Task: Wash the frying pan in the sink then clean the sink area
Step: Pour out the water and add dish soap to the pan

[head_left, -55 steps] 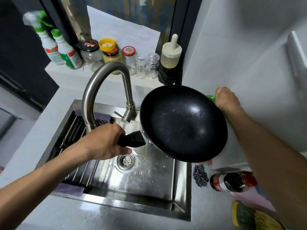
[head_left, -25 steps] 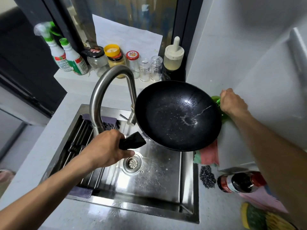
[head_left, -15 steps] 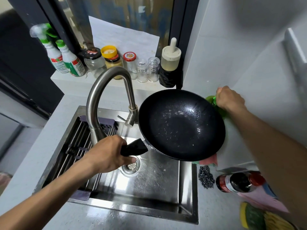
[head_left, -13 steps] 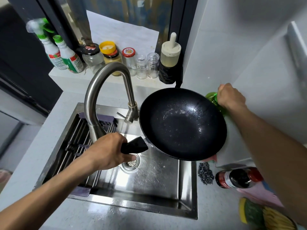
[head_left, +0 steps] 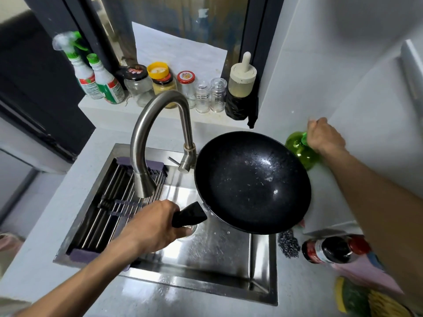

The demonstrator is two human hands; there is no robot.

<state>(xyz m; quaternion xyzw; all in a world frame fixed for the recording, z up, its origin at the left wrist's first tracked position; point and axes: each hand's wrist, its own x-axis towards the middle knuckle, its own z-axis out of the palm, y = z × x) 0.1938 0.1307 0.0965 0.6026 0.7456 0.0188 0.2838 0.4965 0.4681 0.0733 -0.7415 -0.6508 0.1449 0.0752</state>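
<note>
A black frying pan (head_left: 251,181) hangs tilted over the right half of the steel sink (head_left: 219,252), its inside wet with specks. My left hand (head_left: 155,225) is shut on its black handle, above the drain. My right hand (head_left: 325,137) is closed around the top of a green bottle (head_left: 298,148) that stands on the counter behind the pan by the wall. The curved steel faucet (head_left: 155,124) rises to the left of the pan, and water seems to run from its spout.
A roll-up drying rack (head_left: 107,207) covers the sink's left part. Spray bottles (head_left: 96,78) and jars (head_left: 160,81) line the back ledge. Right of the sink lie a steel scourer (head_left: 288,243), a dark sauce bottle (head_left: 332,249) on its side and a yellow-green sponge (head_left: 357,298).
The pan has swayed a little above the sink while my left hand kept its grip. My right hand stayed on the green bottle, which now shows more from behind the pan.
</note>
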